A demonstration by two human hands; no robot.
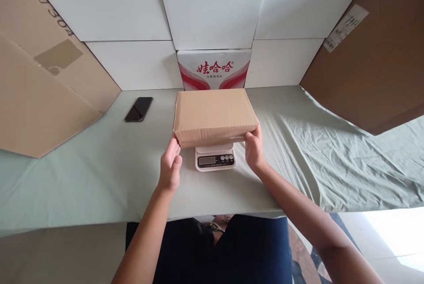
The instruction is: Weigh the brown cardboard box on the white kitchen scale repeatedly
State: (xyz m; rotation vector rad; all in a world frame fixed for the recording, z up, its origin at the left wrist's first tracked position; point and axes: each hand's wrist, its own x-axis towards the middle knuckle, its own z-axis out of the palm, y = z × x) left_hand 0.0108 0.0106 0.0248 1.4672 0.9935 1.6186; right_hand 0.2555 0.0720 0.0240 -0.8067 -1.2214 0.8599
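Observation:
A closed brown cardboard box [215, 109] sits over a small white digital kitchen scale [216, 160] in the middle of the table. The box hides the scale's platform, so I cannot tell whether the two touch. My left hand [170, 167] supports the box's front left corner with its fingers, its thumb standing off the cardboard. At the front right corner, my right hand [255, 147] grips the box, thumb on the front face and fingers round the side. The scale's display and several round buttons show below the box; no digits can be read on the display.
A black phone [139, 109] lies left of the box on the green tablecloth [99, 178]. Behind stands a white carton with red lettering [214, 70], against white panels [212, 5]. Large cardboard sheets flank the table at left [43, 89] and right [374, 63].

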